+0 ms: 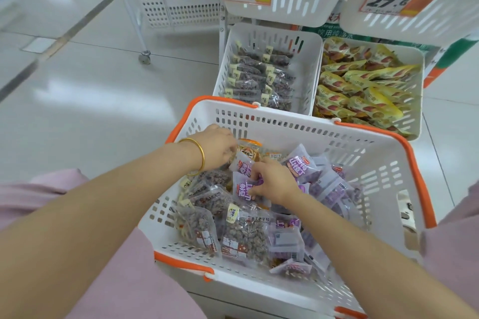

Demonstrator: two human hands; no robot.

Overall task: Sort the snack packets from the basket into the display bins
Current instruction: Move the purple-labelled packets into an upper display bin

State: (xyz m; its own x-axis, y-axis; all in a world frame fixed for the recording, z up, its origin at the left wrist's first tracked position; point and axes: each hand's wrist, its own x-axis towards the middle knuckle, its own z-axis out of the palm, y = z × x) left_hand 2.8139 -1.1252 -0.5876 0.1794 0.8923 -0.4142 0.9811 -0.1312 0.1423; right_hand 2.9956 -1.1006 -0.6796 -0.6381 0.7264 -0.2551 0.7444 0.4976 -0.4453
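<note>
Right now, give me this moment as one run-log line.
stage: picking from basket | left hand: fingers in basket, grip unclear | right hand: pinches purple packet | left bin: dark packets | right bin: yellow packets

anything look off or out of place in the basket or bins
Nothing spilled or damaged. One orange packet by the left hand is the odd one among purple packets and brown packets in the basket. The yellow packets lie heaped, unlike the neat rows in the bin beside them.

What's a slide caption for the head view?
Head view: right hand pinches a purple packet in the orange-rimmed basket, left hand digs in beside it; stocked display bins behind.
</note>
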